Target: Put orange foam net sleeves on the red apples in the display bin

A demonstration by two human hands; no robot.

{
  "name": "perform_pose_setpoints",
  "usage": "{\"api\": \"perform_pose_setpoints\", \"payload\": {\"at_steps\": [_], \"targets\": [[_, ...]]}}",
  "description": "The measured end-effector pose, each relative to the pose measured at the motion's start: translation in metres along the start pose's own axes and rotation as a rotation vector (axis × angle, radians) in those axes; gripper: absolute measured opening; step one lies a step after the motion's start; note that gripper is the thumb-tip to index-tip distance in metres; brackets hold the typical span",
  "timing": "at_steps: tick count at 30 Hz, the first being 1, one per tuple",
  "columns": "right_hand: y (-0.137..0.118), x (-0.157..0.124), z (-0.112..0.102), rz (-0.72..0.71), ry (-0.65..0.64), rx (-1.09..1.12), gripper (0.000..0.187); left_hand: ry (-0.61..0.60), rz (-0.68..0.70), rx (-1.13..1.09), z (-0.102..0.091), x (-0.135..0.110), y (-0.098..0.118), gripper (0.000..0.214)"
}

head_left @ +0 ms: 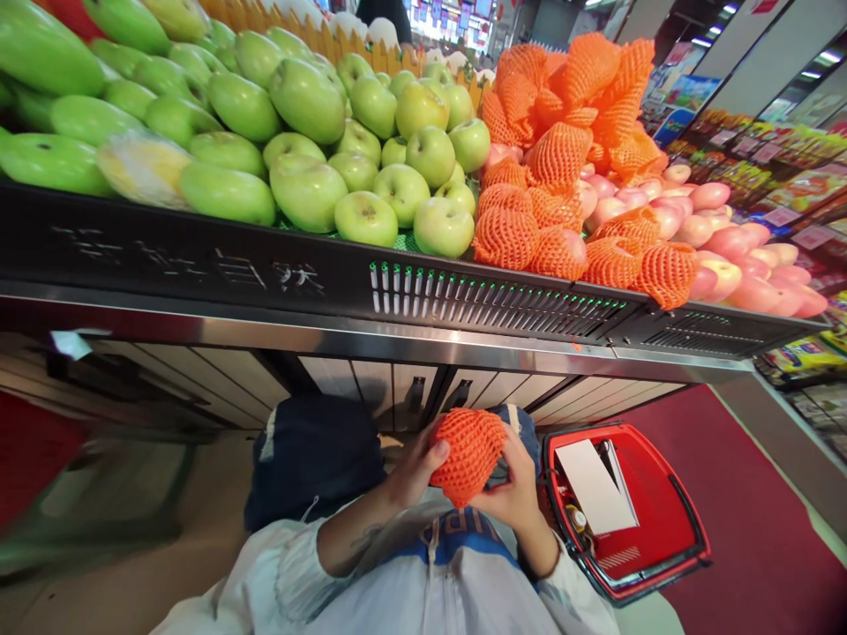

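Observation:
Both my hands hold one fruit wrapped in an orange foam net [468, 451] close to my chest. My left hand [416, 472] grips its left side with the thumb on top. My right hand [513, 483] cups its right side and underside. Above, on the display stand [265, 273], lie green apples [371, 168] on the left and pink apples [721, 238] on the right. Several of the pink ones wear the same orange nets [562, 159].
A red shopping basket [688, 547] with a white paper and small items stands on the floor at my right. The stand's metal edge and cupboard doors [410, 388] are straight ahead. More shelves of goods [781, 168] line the far right across a red floor strip.

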State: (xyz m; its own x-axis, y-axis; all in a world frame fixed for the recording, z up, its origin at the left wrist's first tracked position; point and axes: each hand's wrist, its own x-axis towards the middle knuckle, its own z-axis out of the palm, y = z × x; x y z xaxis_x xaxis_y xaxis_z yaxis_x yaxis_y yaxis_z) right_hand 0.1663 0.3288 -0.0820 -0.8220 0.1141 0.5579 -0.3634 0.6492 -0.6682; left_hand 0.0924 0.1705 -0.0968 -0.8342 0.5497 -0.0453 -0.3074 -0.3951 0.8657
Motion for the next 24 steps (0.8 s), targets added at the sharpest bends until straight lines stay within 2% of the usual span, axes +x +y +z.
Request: {"api": "perform_pose_setpoints", "payload": {"at_steps": [4, 5, 8, 14, 16, 21, 24], "targets": [[-0.003, 0.003, -0.002, 0.058, 0.079, -0.02, 0.071, 0.156, 0.329, 0.235, 0.006, -0.005, 0.017, 0.037], [-0.003, 0.004, -0.003, 0.068, 0.092, -0.029, 0.07, 0.161, 0.365, 0.319, 0.007, -0.006, 0.021, 0.03], [-0.004, 0.005, -0.005, 0.072, 0.118, -0.054, 0.071, 0.113, 0.354, 0.478, 0.011, -0.008, 0.031, 0.012], [0.0, 0.004, -0.004, 0.045, 0.12, -0.05, 0.077, 0.053, 0.574, 0.61, 0.006, -0.01, 0.023, 0.008], [0.001, 0.004, -0.003, 0.05, 0.11, -0.028, 0.077, 0.101, 0.531, 0.574, 0.005, -0.01, 0.019, 0.015], [-0.001, 0.009, 0.002, -0.014, 0.088, -0.01, 0.075, 0.328, 0.379, 0.335, 0.01, -0.007, 0.024, 0.035], [-0.003, 0.011, 0.003, -0.059, 0.054, -0.055, 0.075, 0.324, 0.34, 0.261, 0.012, -0.007, 0.031, 0.032]]}}
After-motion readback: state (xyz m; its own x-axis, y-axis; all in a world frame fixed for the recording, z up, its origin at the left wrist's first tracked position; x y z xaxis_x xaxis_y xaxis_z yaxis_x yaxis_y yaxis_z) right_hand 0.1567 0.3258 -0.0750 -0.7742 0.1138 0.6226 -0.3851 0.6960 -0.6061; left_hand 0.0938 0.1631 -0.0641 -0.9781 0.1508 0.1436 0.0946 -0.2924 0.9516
